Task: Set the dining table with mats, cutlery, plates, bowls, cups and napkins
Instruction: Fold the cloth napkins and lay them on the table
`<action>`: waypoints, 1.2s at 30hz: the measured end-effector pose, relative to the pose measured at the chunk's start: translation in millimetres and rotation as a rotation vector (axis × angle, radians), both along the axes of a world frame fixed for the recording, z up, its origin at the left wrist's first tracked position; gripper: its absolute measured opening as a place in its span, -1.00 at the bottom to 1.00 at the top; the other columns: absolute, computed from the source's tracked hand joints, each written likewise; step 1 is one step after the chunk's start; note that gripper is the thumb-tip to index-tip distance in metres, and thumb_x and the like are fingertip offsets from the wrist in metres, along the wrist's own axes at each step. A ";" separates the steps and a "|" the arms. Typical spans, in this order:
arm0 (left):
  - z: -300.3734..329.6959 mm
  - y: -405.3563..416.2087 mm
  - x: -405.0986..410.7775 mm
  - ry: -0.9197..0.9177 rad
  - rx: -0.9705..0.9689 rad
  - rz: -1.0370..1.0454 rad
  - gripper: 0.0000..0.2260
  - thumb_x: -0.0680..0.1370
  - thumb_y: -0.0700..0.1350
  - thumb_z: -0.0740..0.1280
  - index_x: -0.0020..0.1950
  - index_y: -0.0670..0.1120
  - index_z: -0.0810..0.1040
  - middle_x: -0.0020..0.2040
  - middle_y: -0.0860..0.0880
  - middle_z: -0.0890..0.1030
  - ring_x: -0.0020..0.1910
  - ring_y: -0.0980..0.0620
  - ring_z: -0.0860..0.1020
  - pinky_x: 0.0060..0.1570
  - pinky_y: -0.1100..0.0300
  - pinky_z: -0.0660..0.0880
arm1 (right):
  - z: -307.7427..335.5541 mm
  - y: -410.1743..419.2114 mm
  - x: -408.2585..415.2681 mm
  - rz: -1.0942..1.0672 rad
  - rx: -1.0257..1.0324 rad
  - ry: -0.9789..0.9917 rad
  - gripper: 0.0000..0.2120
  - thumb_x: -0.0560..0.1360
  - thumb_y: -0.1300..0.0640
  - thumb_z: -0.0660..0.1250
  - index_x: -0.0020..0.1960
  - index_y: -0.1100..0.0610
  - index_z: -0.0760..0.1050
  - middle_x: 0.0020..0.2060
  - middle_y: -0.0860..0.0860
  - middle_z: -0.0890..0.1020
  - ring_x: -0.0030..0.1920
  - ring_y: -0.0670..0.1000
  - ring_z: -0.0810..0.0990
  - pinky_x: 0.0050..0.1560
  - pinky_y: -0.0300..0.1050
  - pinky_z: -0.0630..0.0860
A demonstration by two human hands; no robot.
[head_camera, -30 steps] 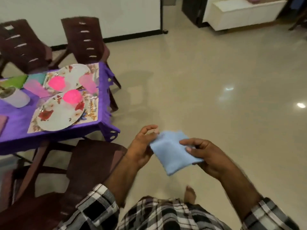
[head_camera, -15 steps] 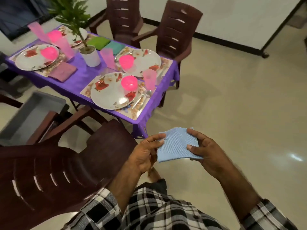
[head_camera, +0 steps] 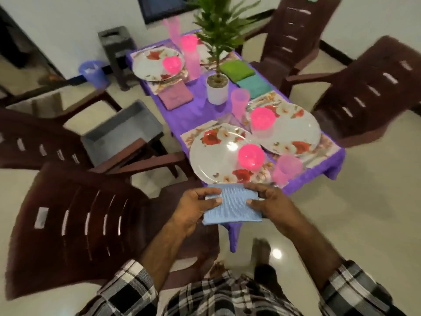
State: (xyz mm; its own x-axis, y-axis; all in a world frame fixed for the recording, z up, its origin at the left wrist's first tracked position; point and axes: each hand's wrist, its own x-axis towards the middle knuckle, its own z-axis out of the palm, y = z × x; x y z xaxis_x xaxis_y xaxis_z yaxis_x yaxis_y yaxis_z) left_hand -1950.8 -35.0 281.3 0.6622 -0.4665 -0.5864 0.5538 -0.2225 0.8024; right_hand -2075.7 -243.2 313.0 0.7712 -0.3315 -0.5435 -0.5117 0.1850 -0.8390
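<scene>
Table (head_camera: 200,112) with the purple cloth takes up most of the view, brown chairs (head_camera: 75,215) around it. Floral plates (head_camera: 218,153) sit on it with pink bowls (head_camera: 251,156) on top and pink cups (head_camera: 286,169) beside them. Blue napkin (head_camera: 232,207) sits folded over the near table edge, left hand (head_camera: 193,210) and right hand (head_camera: 272,202) each pinching a side.

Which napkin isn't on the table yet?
The blue napkin: both hands hold it, while the pink, green and teal ones lie on the table.
</scene>
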 end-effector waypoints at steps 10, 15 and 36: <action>-24.0 -37.8 139.1 -0.166 0.248 0.266 -0.59 0.49 -0.40 0.55 0.33 -0.26 0.63 0.00 -0.12 0.71 -0.22 0.20 0.70 -0.18 0.31 0.63 | -41.2 -76.0 270.5 0.719 -0.522 -0.014 -0.38 0.34 0.30 0.63 0.38 0.12 0.62 0.29 0.04 0.63 0.17 0.08 0.63 0.25 0.00 0.58; -38.8 -72.7 240.5 -0.339 0.471 0.091 -0.45 0.49 -0.34 0.58 0.47 -0.18 0.56 0.28 -0.15 0.66 0.12 -0.01 0.67 0.17 0.16 0.64 | -58.3 -102.1 376.3 0.856 -0.753 -0.038 -0.25 0.36 0.24 0.62 0.52 0.09 0.50 0.45 0.08 0.56 0.38 0.10 0.56 0.33 -0.17 0.42; -115.5 -119.3 413.2 -0.649 1.140 -0.439 -0.25 0.59 0.12 0.48 0.70 0.03 0.23 0.55 -0.20 0.37 0.41 -0.28 0.52 0.37 -0.20 0.53 | -156.2 -116.2 538.4 1.097 -1.336 0.031 -0.33 0.51 -0.04 0.50 0.51 0.06 0.29 0.37 0.26 0.36 0.20 0.38 0.59 0.10 0.18 0.56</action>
